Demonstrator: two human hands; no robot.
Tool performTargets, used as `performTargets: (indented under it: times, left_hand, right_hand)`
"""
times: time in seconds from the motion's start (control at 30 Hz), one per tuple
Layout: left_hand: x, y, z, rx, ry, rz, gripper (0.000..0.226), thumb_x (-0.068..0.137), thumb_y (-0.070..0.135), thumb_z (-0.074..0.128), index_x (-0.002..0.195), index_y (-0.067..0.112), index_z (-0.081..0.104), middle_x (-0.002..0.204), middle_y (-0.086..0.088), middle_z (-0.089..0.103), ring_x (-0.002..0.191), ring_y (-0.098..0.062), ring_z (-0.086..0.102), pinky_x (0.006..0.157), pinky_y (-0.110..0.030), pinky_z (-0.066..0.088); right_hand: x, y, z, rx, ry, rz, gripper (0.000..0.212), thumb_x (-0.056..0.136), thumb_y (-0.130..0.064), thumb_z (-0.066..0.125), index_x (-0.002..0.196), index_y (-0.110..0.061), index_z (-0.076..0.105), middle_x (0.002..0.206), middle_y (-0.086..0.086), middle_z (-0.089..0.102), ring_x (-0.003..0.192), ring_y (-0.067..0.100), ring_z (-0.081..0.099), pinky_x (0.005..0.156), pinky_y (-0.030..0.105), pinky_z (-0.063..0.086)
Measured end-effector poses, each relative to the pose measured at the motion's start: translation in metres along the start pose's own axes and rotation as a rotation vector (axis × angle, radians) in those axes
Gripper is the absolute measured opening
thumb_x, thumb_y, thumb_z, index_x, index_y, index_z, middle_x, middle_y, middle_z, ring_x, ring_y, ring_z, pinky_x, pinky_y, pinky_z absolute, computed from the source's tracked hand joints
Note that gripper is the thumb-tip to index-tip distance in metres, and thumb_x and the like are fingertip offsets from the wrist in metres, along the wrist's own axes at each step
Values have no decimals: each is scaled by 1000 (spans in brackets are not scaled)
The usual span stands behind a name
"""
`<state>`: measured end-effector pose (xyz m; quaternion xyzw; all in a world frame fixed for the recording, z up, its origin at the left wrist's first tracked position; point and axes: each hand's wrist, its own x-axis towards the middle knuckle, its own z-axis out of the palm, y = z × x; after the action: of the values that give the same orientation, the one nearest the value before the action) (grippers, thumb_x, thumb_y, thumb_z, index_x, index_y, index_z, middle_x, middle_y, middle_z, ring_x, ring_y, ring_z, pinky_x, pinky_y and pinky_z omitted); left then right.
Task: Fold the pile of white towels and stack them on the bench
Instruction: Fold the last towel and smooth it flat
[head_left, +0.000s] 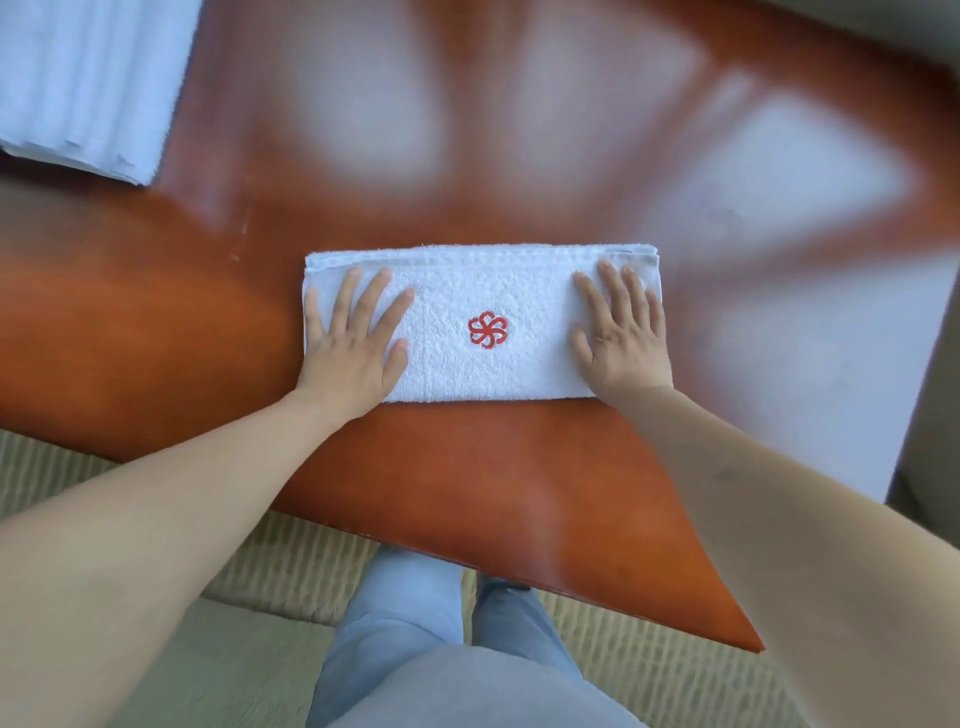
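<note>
A white towel (483, 291) folded into a long rectangle lies on the glossy reddish-brown bench (467, 493), with a red pinwheel emblem facing up at its middle. My left hand (353, 343) lies flat on the towel's left end, fingers spread and straight. My right hand (623, 332) lies flat on the towel's right end, fingers straight as well. A stack of folded white towels (88, 78) sits at the far left corner of the bench, cut off by the frame edge.
The bench's near edge runs diagonally from the left down to a corner at lower right. Beyond it lies woven beige matting (291, 571), where my legs in light blue trousers (441, 649) stand. Bright window reflections cover the far bench surface.
</note>
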<state>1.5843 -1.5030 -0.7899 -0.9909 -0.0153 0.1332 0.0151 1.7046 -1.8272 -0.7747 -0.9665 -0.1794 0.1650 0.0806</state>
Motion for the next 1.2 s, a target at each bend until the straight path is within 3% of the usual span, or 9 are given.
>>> performTargets:
  times: [0.17,0.3,0.4,0.7,0.87,1.03,1.1,1.17,1.2]
  left_hand:
    - [13,19,-41,-104,-229,-111,62,103,37,39,161,25,21,170,-4,5,157,-31,-1,123,-62,7]
    - [31,47,-69,-156,-211,23,53,104,36,43,154,23,36,169,0,14,156,-26,5,125,-55,5]
    - [52,81,-80,-196,-190,148,51,103,35,45,153,23,40,167,1,20,155,-25,12,125,-50,7]
    - [150,197,-94,-307,-190,296,59,100,22,50,157,19,31,159,-4,34,145,-29,32,118,-42,25]
    - [191,231,-107,-188,-322,285,59,91,8,49,148,21,41,142,-9,46,133,-31,42,109,-40,33]
    - [207,235,-131,7,-351,488,41,92,6,48,129,19,62,127,-10,53,123,-32,47,95,-39,40]
    - [205,227,-143,6,-319,583,37,91,5,51,121,23,64,121,-7,53,119,-30,49,86,-38,40]
    - [201,214,-159,-14,-303,626,29,89,6,54,109,27,61,113,-1,54,114,-28,52,75,-37,38]
    - [199,206,-168,-21,-295,628,25,88,8,55,103,28,58,109,2,54,110,-27,54,72,-37,37]
  right_hand:
    - [-15,-8,-37,148,-59,86,46,94,-22,57,140,-21,57,154,-4,45,143,24,39,115,39,33]
    - [-45,-2,-43,241,-87,187,36,95,-14,53,129,-20,64,134,-5,57,118,23,56,84,35,48]
    - [-58,3,-37,349,-87,353,34,95,-13,49,123,-23,66,120,-7,59,99,20,63,75,38,55]
    - [-72,24,-11,591,62,723,16,95,-28,55,110,-27,62,107,-8,55,85,18,62,69,33,48]
    - [-62,28,-8,638,34,819,45,92,-31,65,135,-23,51,120,-4,53,87,21,60,71,32,42]
    - [-52,25,-18,752,-34,838,55,84,-14,62,136,-21,46,122,0,47,80,19,55,62,31,39]
    - [-51,26,-25,856,-67,854,46,81,-10,61,126,-17,53,112,0,51,78,17,54,60,30,38]
    - [-51,28,-32,925,-74,851,12,75,-5,56,86,-8,58,79,-1,49,65,19,43,58,29,30]
    - [-50,30,-39,956,-71,844,9,73,-4,55,71,-12,50,66,-3,42,59,19,35,56,30,25]
